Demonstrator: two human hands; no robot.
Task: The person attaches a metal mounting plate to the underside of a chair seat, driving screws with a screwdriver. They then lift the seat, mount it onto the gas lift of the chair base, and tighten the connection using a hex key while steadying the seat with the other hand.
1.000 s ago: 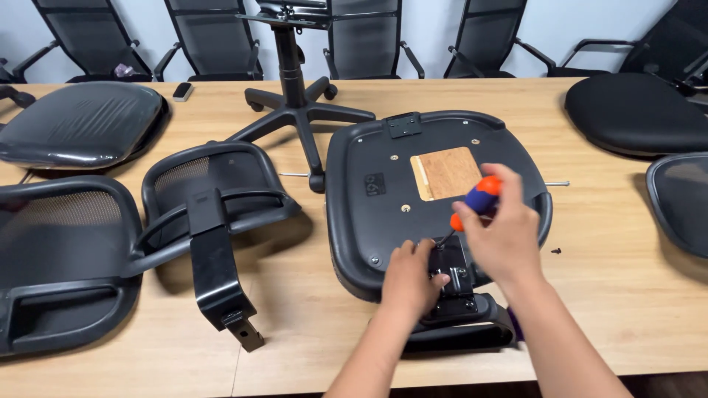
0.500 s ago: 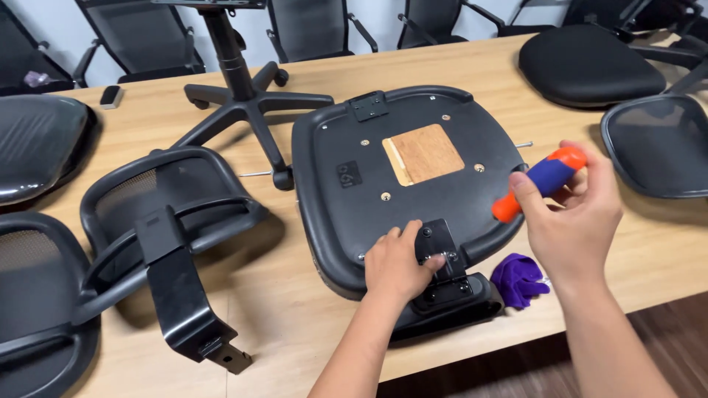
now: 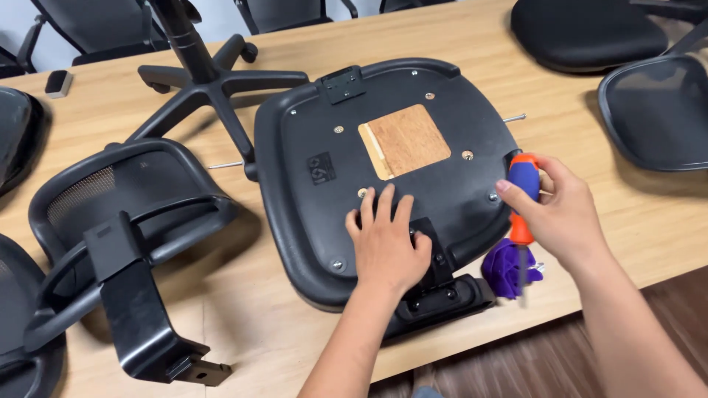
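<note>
The left hand (image 3: pixel 386 243) lay spread flat on the upturned seat pan (image 3: pixel 383 169), seemingly stiff and bulky, best gripped by its rim, while the right hand (image 3: pixel 560 210) clenched a screwdriver (image 3: pixel 523 203).

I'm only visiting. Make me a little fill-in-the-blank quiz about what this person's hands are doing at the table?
1. The left hand lies flat on the upturned black chair ____.
2. The right hand holds a screwdriver with its tip pointing ____.
3. The square patch in the middle of the seat's underside is made of ____.
4. The crumpled cloth by the table edge is ____.

Missing words: seat; down; wood; purple
</note>
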